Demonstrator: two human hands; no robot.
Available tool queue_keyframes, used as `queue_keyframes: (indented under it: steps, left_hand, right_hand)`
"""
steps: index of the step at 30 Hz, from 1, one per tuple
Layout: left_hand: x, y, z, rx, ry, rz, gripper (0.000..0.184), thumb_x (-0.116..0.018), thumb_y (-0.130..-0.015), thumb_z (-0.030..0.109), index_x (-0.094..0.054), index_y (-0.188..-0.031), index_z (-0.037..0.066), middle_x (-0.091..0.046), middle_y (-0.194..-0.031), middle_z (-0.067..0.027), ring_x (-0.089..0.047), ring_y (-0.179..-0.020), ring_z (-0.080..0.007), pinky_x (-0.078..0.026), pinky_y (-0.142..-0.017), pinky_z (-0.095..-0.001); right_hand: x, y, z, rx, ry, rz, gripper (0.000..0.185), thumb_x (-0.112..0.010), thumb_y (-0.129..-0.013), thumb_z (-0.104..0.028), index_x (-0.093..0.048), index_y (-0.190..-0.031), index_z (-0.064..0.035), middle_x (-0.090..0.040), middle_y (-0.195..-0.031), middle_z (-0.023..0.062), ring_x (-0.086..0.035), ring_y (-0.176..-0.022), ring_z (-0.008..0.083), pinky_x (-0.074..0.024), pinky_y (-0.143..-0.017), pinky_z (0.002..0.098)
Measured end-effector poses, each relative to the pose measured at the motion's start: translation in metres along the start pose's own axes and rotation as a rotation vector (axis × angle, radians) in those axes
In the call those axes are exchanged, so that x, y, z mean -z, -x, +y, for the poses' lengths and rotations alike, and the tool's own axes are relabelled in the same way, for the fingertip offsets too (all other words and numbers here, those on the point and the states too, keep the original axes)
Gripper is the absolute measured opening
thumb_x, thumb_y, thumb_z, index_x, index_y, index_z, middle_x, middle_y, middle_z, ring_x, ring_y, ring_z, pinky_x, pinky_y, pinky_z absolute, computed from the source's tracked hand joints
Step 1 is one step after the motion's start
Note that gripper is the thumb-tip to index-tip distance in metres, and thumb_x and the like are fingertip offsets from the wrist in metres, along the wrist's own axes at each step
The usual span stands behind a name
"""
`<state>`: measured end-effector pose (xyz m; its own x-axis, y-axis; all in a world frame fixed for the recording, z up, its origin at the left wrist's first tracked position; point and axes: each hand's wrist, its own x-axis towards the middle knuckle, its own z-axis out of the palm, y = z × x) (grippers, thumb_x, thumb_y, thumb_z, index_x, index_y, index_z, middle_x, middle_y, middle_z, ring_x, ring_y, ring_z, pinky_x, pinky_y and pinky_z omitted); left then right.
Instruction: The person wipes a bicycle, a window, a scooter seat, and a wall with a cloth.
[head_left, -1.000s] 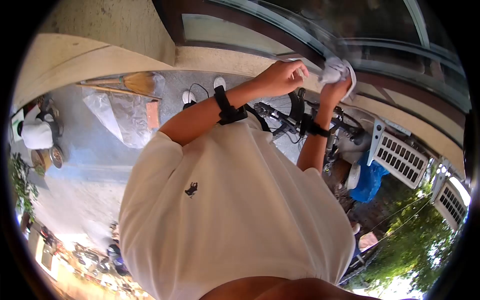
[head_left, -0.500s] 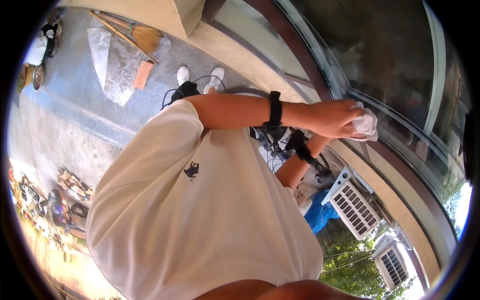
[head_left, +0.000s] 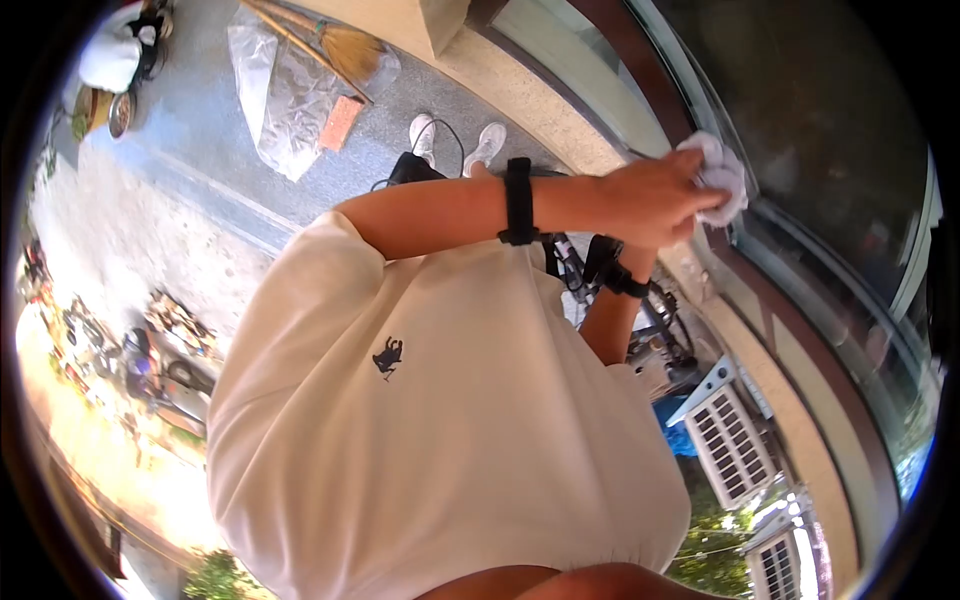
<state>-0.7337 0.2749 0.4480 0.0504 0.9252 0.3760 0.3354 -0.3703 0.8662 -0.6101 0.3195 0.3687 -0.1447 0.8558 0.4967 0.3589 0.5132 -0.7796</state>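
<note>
My left hand (head_left: 655, 202) reaches across to the window frame (head_left: 750, 265), its fingers closed on a crumpled pale cloth (head_left: 730, 185). The cloth lies against the edge of the dark glass pane (head_left: 800, 120). Behind and below the left hand rises my right forearm (head_left: 612, 315), with a black strap at the wrist; the right hand's fingers are hidden behind my left hand. Another black strap circles my left wrist.
A bicycle (head_left: 665, 330) stands under my right arm, near an outdoor air-conditioner unit (head_left: 730, 445). On the ground at upper left lie a broom (head_left: 352, 50), clear plastic sheeting (head_left: 285, 110) and a brick (head_left: 341, 123). A person in white (head_left: 112, 55) is at far upper left.
The cloth was in my right hand; now my left hand holds it, having moved right from an empty position. Over the last half second, hand and cloth shifted up slightly along the frame.
</note>
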Motion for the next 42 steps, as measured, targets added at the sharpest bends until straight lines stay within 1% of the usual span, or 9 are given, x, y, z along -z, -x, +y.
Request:
queue_keyframes:
  steps: [7, 10, 16, 20, 22, 24, 27, 34, 42]
  left_hand:
    - [0.018, 0.018, -0.028, 0.002, 0.063, -0.234, 0.052, -0.063, -0.087, 0.012, -0.048, -0.137, 0.012, -0.057, -0.112, -0.0201, -0.058, -0.1, -0.0373, -0.049, -0.087, -0.0437]
    - [0.018, 0.029, -0.02, -0.044, 0.0, -0.313, 0.054, -0.064, -0.087, 0.013, -0.046, -0.139, 0.01, -0.055, -0.117, -0.0204, -0.056, -0.106, -0.0387, -0.047, -0.091, -0.0439]
    - [0.022, 0.009, -0.03, -0.027, 0.041, -0.411, 0.059, -0.066, -0.089, 0.017, -0.041, -0.142, 0.008, -0.048, -0.134, -0.0212, -0.05, -0.123, -0.0353, -0.04, -0.104, -0.042]
    - [0.001, -0.006, -0.082, 0.014, 0.051, -0.423, 0.046, -0.067, -0.087, 0.02, -0.047, -0.127, 0.007, -0.053, -0.119, -0.0212, -0.053, -0.112, -0.0419, -0.044, -0.096, -0.0445]
    - [-0.004, 0.001, -0.106, 0.083, 0.076, -0.436, 0.045, -0.067, -0.087, 0.019, -0.047, -0.126, 0.007, -0.054, -0.116, -0.0225, -0.056, -0.108, -0.0404, -0.044, -0.095, -0.0448]
    - [-0.004, 0.018, -0.142, 0.101, 0.171, -0.53, 0.045, -0.068, -0.088, 0.016, -0.045, -0.126, 0.007, -0.056, -0.117, -0.02, -0.058, -0.109, -0.0321, -0.045, -0.095, -0.0408]
    - [0.001, 0.033, -0.179, 0.364, 0.561, -0.623, 0.048, -0.068, -0.089, 0.011, -0.04, -0.127, 0.004, -0.055, -0.123, -0.0112, -0.054, -0.114, -0.0182, -0.045, -0.097, -0.0327]
    - [0.011, 0.073, -0.18, 1.07, 0.71, -0.733, 0.047, -0.071, -0.09, 0.021, -0.047, -0.13, 0.011, -0.056, -0.121, -0.0054, -0.054, -0.116, -0.0172, -0.045, -0.096, -0.0316]
    - [-0.014, 0.099, -0.222, 1.319, 0.732, -0.727, 0.04, -0.068, -0.087, 0.016, -0.055, -0.124, 0.006, -0.059, -0.114, -0.0052, -0.059, -0.106, -0.0166, -0.05, -0.091, -0.0317]
  right_hand:
    - [-0.031, 0.023, 0.062, -0.355, -0.791, 0.29, 0.032, -0.067, -0.086, -0.011, -0.052, -0.113, -0.0034, -0.057, -0.11, 0.0135, -0.059, -0.103, 0.0271, -0.0487, -0.087, 0.0371]
    - [-0.004, 0.039, 0.066, 0.008, 0.243, -0.082, 0.049, -0.068, -0.089, -0.02, -0.047, -0.131, -0.0061, -0.05, -0.13, 0.0135, -0.049, -0.119, 0.0277, -0.0387, -0.102, 0.0377]
    - [0.014, 0.006, 0.003, -0.067, 0.151, 0.124, 0.053, -0.071, -0.084, -0.016, -0.044, -0.124, 0.0064, -0.063, -0.113, 0.0213, -0.065, -0.101, 0.038, -0.0514, -0.082, 0.0422]
    - [-0.012, 0.017, 0.012, -0.584, -0.544, 0.111, 0.035, -0.059, -0.098, -0.021, -0.053, -0.129, -0.0065, -0.064, -0.113, 0.0098, -0.065, -0.078, 0.0195, -0.0525, -0.073, 0.0353]
    - [-0.015, 0.024, 0.029, -0.494, -0.417, 0.04, 0.051, -0.056, -0.099, -0.022, -0.039, -0.145, -0.0083, -0.063, -0.12, 0.0124, -0.065, -0.084, 0.0203, -0.0533, -0.08, 0.0367]
    - [-0.034, 0.059, 0.04, -0.238, 0.232, 0.169, 0.059, -0.073, -0.081, -0.021, -0.04, -0.121, 0.0059, -0.066, -0.094, 0.0232, -0.064, -0.09, 0.0433, -0.0518, -0.076, 0.0434]
    - [-0.042, 0.09, 0.022, -0.451, 0.173, 0.103, 0.056, -0.074, -0.079, -0.03, -0.042, -0.11, 0.0044, -0.063, -0.083, 0.0254, -0.064, -0.083, 0.044, -0.0504, -0.07, 0.0455]
    - [-0.062, 0.157, -0.007, -0.662, 0.064, 0.003, 0.047, -0.072, -0.082, -0.039, -0.057, -0.105, -0.0015, -0.061, -0.071, 0.0167, -0.062, -0.061, 0.0325, -0.049, -0.06, 0.0399]
    - [-0.066, 0.193, 0.009, -0.612, -0.113, 0.129, 0.051, -0.079, -0.076, -0.025, -0.052, -0.113, -0.0016, -0.047, -0.096, 0.0122, -0.051, -0.086, 0.0247, -0.0458, -0.076, 0.0337]
